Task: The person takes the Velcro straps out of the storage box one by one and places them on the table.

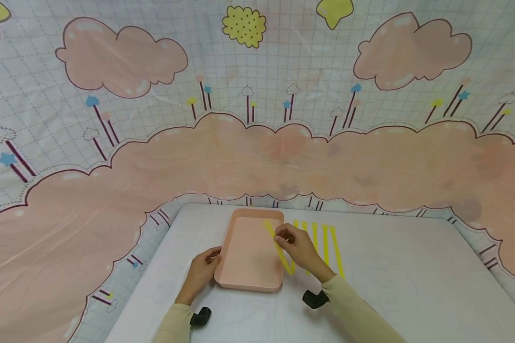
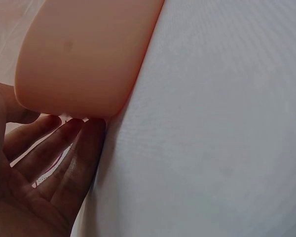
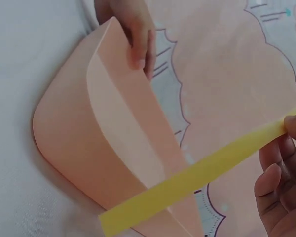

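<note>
A shallow pink rectangular tray [image 1: 253, 252] stands on the white table. At its left side is my left hand [image 1: 200, 274]; in the left wrist view the extended fingers [image 2: 71, 163] touch the tray's outer wall. My right hand [image 1: 300, 247] is over the tray's right edge and pinches a thin, flat yellow strip [image 3: 187, 182] between thumb and fingertips. The held strip slants across the tray's right rim, one end over the tray's inside. Several more yellow strips [image 1: 325, 243] lie side by side right of the tray, partly hidden by my right hand and wrist.
The white tabletop [image 1: 412, 276] extends to both sides of the tray. Behind it hangs a patterned cloth [image 1: 304, 162] with pink clouds and stars. Black bands [image 1: 315, 299] sit on both wrists, below beige sleeves.
</note>
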